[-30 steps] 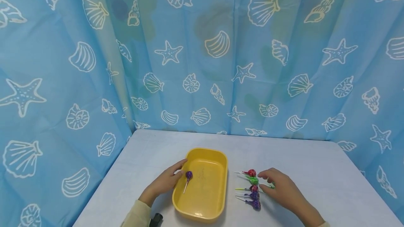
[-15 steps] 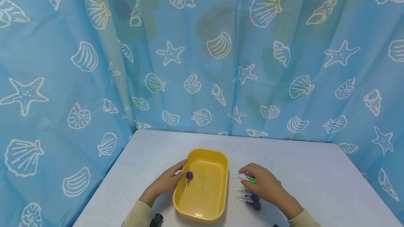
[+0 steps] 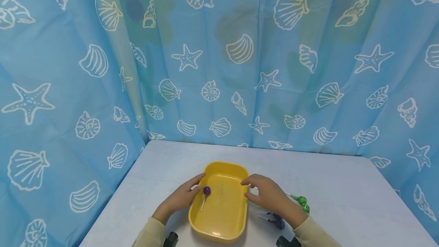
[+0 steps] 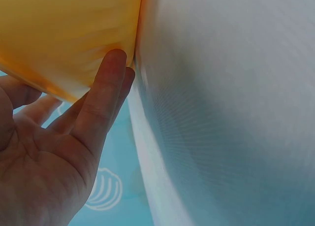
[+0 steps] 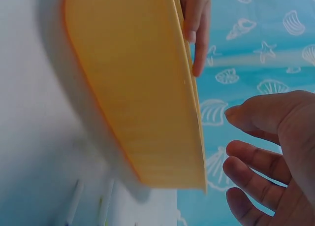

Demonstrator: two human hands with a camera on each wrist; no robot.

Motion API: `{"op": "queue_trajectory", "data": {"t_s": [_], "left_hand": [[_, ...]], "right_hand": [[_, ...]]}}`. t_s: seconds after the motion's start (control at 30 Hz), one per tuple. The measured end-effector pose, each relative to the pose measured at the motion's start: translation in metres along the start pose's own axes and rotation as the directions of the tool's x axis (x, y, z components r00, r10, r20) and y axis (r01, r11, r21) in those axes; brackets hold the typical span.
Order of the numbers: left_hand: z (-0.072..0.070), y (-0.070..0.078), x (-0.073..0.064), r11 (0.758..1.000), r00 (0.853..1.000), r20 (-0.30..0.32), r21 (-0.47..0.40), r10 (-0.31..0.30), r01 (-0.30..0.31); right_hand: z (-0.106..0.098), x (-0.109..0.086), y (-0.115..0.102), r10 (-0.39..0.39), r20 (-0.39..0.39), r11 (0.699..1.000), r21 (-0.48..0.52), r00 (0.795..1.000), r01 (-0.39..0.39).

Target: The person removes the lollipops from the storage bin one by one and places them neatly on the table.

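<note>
A yellow tray (image 3: 219, 224) stands on the table with one purple-wrapped lollipop (image 3: 206, 191) lying inside at its left. My left hand (image 3: 181, 198) rests at the tray's left rim; in the left wrist view its nearly straight fingers (image 4: 101, 100) touch the outer wall. By the right rim my right hand (image 3: 265, 193) hangs with thumb and fingers apart. Nothing shows between the right fingers (image 5: 253, 164) in the right wrist view. Purple lollipops (image 3: 276, 221) lie beneath the right forearm, and green ones (image 3: 302, 200) lie to its right. The red lollipops are hidden by my right hand.
A blue curtain (image 3: 219, 87) with shell prints hangs behind and left of the white-covered table (image 3: 171, 155). Black wrist devices (image 3: 287, 241) show at the bottom edge. Lollipop sticks (image 5: 75, 201) lie below the tray's side in the right wrist view.
My right hand has moved left from the lollipop row to the tray's right rim, uncovering green lollipops at the right. The left hand and the tray stay in place.
</note>
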State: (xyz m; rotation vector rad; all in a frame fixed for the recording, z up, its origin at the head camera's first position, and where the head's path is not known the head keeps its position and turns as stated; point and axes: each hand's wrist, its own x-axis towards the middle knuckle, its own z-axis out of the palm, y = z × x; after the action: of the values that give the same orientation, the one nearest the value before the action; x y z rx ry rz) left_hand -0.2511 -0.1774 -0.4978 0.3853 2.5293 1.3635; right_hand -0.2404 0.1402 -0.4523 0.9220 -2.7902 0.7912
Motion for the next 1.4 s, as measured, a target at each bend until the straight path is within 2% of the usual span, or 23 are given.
{"op": "queue_trajectory", "data": {"t_s": [0.13,0.4,0.6,0.83,1.13,1.4], "left_hand": [[0.000,0.000,0.000,1.000,1.000,-0.005,0.010,-0.004,0.004],[-0.001,0.005,0.000,1.000,1.000,-0.001,-0.014,-0.009,0.008],[0.001,0.002,-0.001,1.000,1.000,0.002,-0.019,-0.020,0.020],[0.001,0.003,-0.001,1.000,0.999,-0.024,0.012,-0.026,0.026],[-0.001,0.002,-0.001,1.000,1.000,-0.026,0.018,-0.005,0.006],[-0.002,0.002,-0.001,1.000,1.000,-0.009,-0.010,-0.005,0.005]], "right_hand": [[0.004,0.010,-0.006,-0.064,0.040,0.998,0.012,0.997,0.064],[0.014,0.030,-0.018,-0.023,0.155,1.000,0.013,0.988,0.022],[0.020,0.041,-0.030,-0.003,0.209,1.000,-0.022,0.978,0.008],[0.021,0.060,-0.044,-0.064,0.246,0.993,-0.082,0.967,0.086],[0.027,0.081,-0.058,-0.086,0.321,0.973,-0.177,0.943,0.149],[0.037,0.098,-0.064,-0.065,0.362,0.966,-0.209,0.930,0.149]]}}
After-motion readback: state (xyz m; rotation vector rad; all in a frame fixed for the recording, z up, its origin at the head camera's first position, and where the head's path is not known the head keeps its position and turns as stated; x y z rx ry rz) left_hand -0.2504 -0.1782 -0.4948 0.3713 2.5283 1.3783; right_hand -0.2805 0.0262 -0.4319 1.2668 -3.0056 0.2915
